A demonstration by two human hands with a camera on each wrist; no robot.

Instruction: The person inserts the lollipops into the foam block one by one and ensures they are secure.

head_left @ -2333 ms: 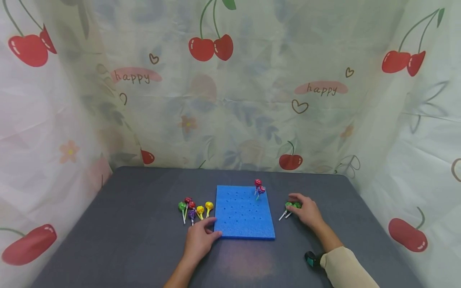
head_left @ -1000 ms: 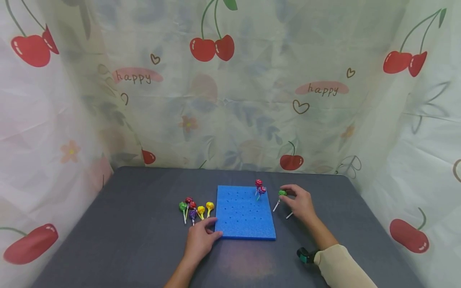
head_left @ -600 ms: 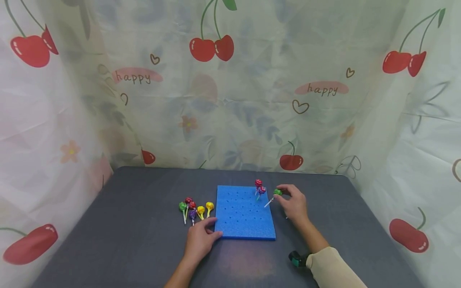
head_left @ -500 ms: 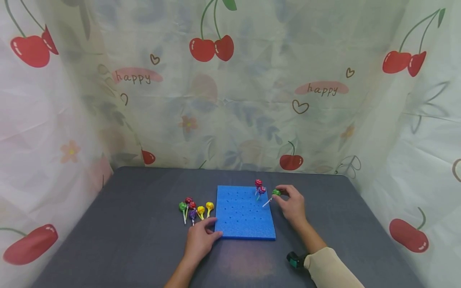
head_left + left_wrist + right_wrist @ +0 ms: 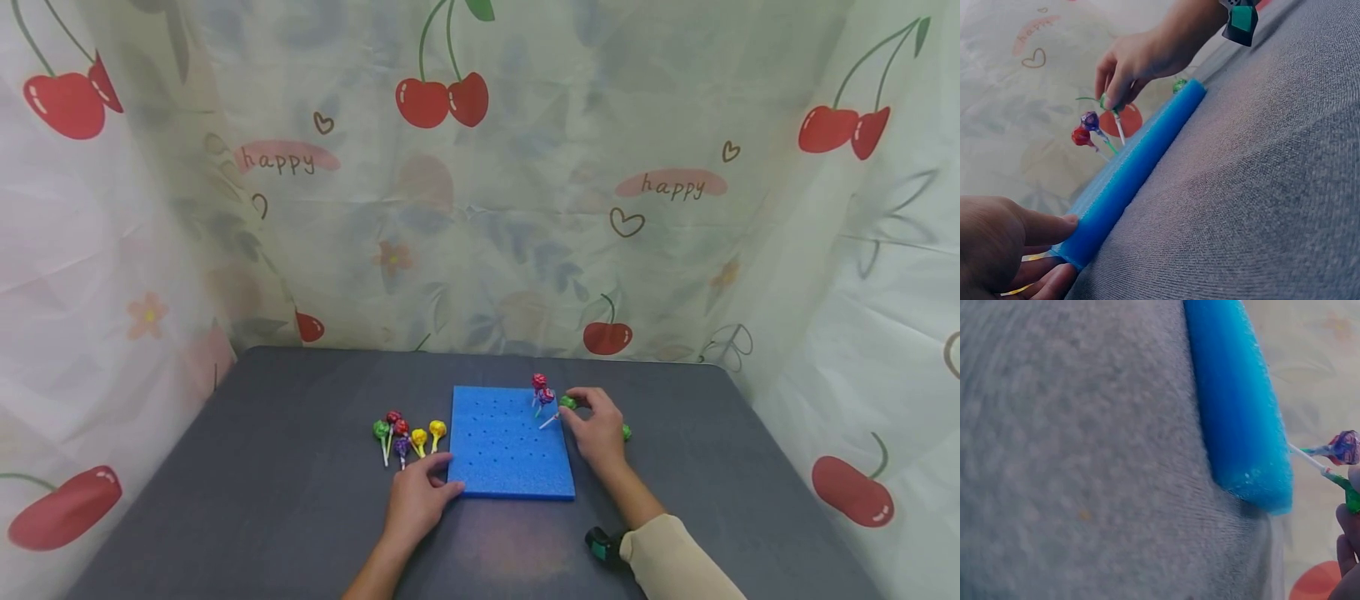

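My right hand (image 5: 598, 427) pinches a green lollipop (image 5: 567, 402) by its wrapped head. Its white stick slants down to the left over the right side of a blue foam board (image 5: 502, 479) dotted with small holes; I cannot tell whether the tip touches. Standing at the board's back right are a red lollipop (image 5: 539, 381) and a purple lollipop (image 5: 1090, 120). With thumb and fingers my left hand (image 5: 415, 502) holds the board's front left corner. Another green lollipop (image 5: 627, 432) lies behind my right hand, mostly hidden.
Left of the board lie several lollipops: a green one (image 5: 381, 430), red ones, a purple one (image 5: 402, 447) and yellow ones (image 5: 437, 428). A dark cloth covers the table (image 5: 300, 517). A printed curtain (image 5: 510, 250) hangs behind and at both sides.
My right hand has picked one green lollipop off the table and carried it left to the board's right edge. The other green one stayed behind. My left hand has kept its place.
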